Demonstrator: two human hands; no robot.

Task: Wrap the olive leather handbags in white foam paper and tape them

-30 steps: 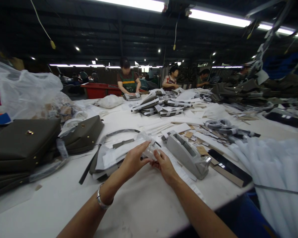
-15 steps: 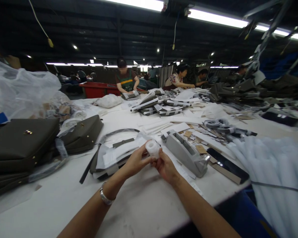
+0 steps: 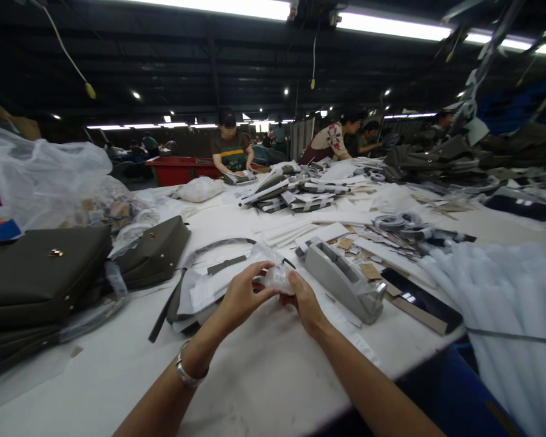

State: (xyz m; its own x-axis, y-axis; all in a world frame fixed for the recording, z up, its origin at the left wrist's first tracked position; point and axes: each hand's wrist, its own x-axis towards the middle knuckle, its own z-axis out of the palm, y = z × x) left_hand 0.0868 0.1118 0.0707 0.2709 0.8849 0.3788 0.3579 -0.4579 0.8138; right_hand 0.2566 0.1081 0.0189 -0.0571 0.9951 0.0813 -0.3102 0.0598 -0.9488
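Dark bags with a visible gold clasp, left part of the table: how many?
2: one large bag at the left edge, and a second bag to its right, toward the left hand. More may be hidden.

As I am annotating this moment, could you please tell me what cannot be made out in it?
Hidden, head view: parts of the crumpled, translucent whitish plastic piece, covered by the left hand and right hand.
Cut off, head view: one side of the larger, boxy dark olive bag, by the left edge.
Too small, head view: any print on the flat light-brown piece beside the grey plastic tape dispenser.
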